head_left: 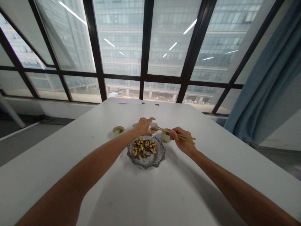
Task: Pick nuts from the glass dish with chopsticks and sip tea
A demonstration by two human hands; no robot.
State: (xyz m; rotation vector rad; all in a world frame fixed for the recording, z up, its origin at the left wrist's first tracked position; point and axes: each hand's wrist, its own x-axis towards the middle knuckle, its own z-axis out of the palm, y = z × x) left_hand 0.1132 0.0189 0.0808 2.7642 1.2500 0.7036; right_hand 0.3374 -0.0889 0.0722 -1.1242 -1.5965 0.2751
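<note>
Wooden chopsticks point(185, 137) are gripped in my right hand point(182, 138), which is closed around them. Their tips point left and reach the small brown pieces point(154, 129) in a white dish point(154, 125). My left hand point(143, 126) reaches across from the left, its thumb and fingers around the near and far sides of that dish; the palm hides part of it. Just in front stands a scalloped clear glass bowl point(161, 153) with pistachios and striped sunflower seeds point(144, 147) in it. A pale green cup point(166, 137) sits beneath the chopsticks, partly covered by them.
Left of my left hand is another small greenish cup point(118, 130). White paper sheets point(124, 100) lie at the far end of the white table point(98, 188), near a small round brown spot point(157, 104). Windows rise behind, and a blue curtain point(261, 78) hangs at right.
</note>
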